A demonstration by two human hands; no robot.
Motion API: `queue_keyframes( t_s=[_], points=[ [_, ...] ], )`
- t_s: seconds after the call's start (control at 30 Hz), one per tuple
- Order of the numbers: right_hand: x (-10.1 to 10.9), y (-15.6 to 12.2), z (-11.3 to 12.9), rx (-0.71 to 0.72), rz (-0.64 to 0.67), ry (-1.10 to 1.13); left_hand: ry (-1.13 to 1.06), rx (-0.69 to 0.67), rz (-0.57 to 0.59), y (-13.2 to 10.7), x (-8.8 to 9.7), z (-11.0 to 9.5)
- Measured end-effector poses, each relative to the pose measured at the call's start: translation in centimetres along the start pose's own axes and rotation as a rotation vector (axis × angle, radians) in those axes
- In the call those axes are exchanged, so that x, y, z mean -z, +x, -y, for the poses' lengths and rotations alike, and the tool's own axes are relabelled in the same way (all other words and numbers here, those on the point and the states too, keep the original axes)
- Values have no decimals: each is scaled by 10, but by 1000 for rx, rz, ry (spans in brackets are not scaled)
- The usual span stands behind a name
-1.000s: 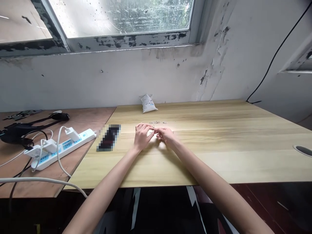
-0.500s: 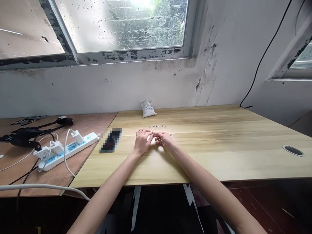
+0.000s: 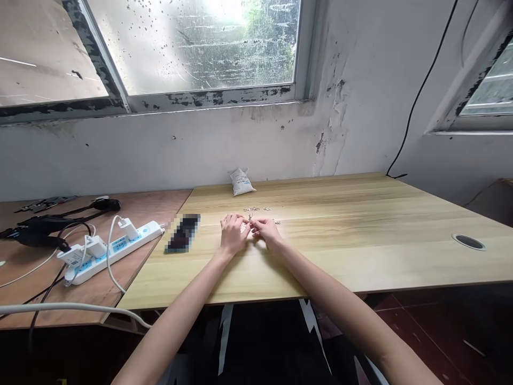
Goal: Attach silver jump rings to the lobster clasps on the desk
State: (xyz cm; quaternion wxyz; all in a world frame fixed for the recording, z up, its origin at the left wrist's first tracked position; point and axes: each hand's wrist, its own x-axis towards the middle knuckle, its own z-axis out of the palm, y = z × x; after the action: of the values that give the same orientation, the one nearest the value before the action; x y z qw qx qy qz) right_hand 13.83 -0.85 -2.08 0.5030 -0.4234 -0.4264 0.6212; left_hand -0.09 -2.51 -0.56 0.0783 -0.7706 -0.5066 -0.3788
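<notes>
I see L hand (image 3: 232, 235) and R hand (image 3: 266, 232) close together over pale table (image 3: 340, 235), fingers curled, tips of both pinched on 1 small metal piece (image 3: 250, 217) betw. them. More metal bits (image 3: 252, 209) lie just beyond fingertips, some nr R hand. White packet (image 3: 242, 183) farther back, nr wall (image 3: 200, 149). Blurred dark rectangle (image 3: 183, 233) left of L hand. Pwr strip (image 3: 114, 249) w/ white plugs (image 3: 127, 229) on brown board (image 3: 162, 200), well apart from hands.

We have tilted our view upward and rightward, exposing more of the right-hand window (image 3: 491, 88). Our left hand (image 3: 233, 233) and right hand (image 3: 267, 231) sit slightly farther from the loose metal parts (image 3: 255, 208); the small metal piece (image 3: 250, 216) between them shows more clearly.
</notes>
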Motion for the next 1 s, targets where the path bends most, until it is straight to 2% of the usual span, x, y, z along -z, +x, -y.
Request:
queue_keyframes(
  t_s=[0.27,0.47,0.7,1.0],
  points=[
    [-8,-8,3,85,-13,54,-24,3,-7,1,-4,7],
    [-12,-7,4,107,15,105,-38,-1,-38,5,2,7],
    [-8,-1,8,37,50,147,-53,-47,-73,9,8,6],
    [-7,-7,18,-46,198,77,-54,-85,-68,9,9,7]
  ],
)
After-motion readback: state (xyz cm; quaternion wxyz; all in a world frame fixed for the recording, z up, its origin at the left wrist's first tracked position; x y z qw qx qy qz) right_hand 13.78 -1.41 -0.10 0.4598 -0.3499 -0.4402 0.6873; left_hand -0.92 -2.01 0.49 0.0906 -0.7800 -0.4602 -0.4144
